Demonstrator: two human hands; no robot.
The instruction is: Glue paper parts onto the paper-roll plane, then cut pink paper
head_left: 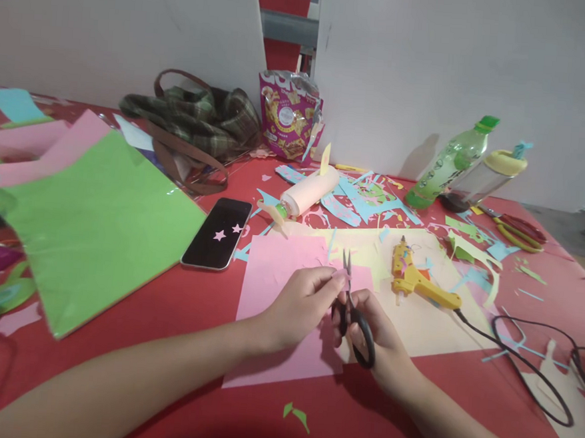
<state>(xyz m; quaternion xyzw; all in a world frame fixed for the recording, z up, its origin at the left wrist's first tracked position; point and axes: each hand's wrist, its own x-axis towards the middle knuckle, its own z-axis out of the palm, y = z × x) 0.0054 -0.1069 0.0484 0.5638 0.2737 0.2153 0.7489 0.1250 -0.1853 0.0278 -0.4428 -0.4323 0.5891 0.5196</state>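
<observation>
Black-handled scissors [364, 337] are in my right hand [382, 335], with the fingers in the loops and the slightly parted blades pointing away from me. My left hand [299, 306] pinches a small piece of pink paper [339, 276] right against the blades. Under both hands lies a sheet of pink paper [261, 310] on the red table. To the left, a smartphone [205, 246] bears two small pink paper stars [220, 235]. Just beyond the hands are paper scraps and a roll wrapped in cream paper [310, 190].
A yellow glue gun [418, 281] rests on cream paper at the right, its black cord [536, 383] looping across the table. Green sheets [107, 219] cover the left. Behind stand a snack bag [290, 115], a plaid bag [199, 119], a green bottle [449, 166] and a yellow-lidded cup [490, 176].
</observation>
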